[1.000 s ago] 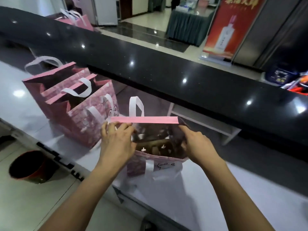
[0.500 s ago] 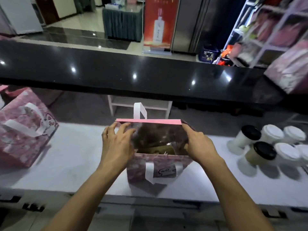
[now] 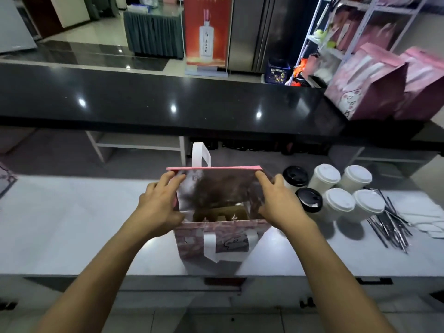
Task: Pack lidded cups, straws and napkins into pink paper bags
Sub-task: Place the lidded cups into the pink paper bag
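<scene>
An open pink paper bag point(image 3: 192, 239) with white handles stands on the white counter point(image 3: 72, 224) in front of me. A brown cardboard cup holder shows inside it. My left hand point(image 3: 159, 204) grips the bag's left wall, thumb inside the opening. My right hand point(image 3: 276, 200) holds the right wall the same way. Several white paper cups stand just right of the bag, two with black lids point(image 3: 308, 199) and the others with white lids point(image 3: 338, 200). Wrapped straws point(image 3: 389, 224) and white napkins point(image 3: 422, 218) lie further right.
A raised black counter ledge point(image 3: 168, 102) runs across behind the work surface. Two more pink bags point(image 3: 374, 85) stand on it at the right. Another pink bag's corner point(image 3: 6, 181) shows at the far left edge. Shelving stands behind at the right.
The view has swung right: the filled bags at the left have left the frame, and the cups, straws and napkins have come into sight. Both hands keep their hold on the bag's sides.
</scene>
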`<control>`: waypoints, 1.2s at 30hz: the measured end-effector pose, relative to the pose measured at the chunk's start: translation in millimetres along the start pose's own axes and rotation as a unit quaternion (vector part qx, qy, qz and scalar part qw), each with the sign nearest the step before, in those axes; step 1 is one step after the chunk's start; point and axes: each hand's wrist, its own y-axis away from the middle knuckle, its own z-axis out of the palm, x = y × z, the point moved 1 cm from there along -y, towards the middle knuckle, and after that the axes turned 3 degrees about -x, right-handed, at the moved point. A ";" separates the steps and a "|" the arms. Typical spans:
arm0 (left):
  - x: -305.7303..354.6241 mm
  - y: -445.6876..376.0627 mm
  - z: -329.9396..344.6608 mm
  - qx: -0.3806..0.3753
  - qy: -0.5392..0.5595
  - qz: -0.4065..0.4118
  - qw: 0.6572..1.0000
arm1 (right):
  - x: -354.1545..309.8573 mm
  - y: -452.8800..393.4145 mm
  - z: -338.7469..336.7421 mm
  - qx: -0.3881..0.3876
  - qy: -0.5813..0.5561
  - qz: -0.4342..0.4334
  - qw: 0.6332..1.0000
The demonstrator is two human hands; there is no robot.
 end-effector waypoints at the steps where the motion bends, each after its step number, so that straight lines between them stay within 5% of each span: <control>1: 9.2 -1.4 3.2 0.007 0.004 0.001 1.000 | 9.2 -1.6 -0.5 0.000 -0.005 -0.004 1.000; 13: 71.0 -57.6 27.9 0.203 0.023 -0.030 0.979 | 72.3 -62.3 -18.6 0.019 -0.044 -0.036 0.998; 22: 88.2 -91.4 36.6 0.104 -0.022 0.017 0.994 | 112.8 -102.1 -28.8 0.034 -0.123 -0.085 0.988; 28: 96.7 -96.9 42.0 0.056 -0.034 -0.023 0.998 | 136.2 -115.2 -33.5 0.131 -0.219 -0.148 0.955; 31: 99.1 -97.5 45.4 0.048 -0.028 -0.050 0.997 | 156.6 -125.5 -39.0 0.181 -0.273 -0.100 0.939; 33: 100.7 -97.9 45.8 0.050 -0.037 -0.063 0.996 | 176.3 -141.1 -31.6 0.133 -0.234 -0.037 0.962; 36: 102.8 -97.4 46.1 0.047 -0.040 -0.075 0.995 | 197.1 -161.0 -6.4 -0.045 -0.080 0.010 0.996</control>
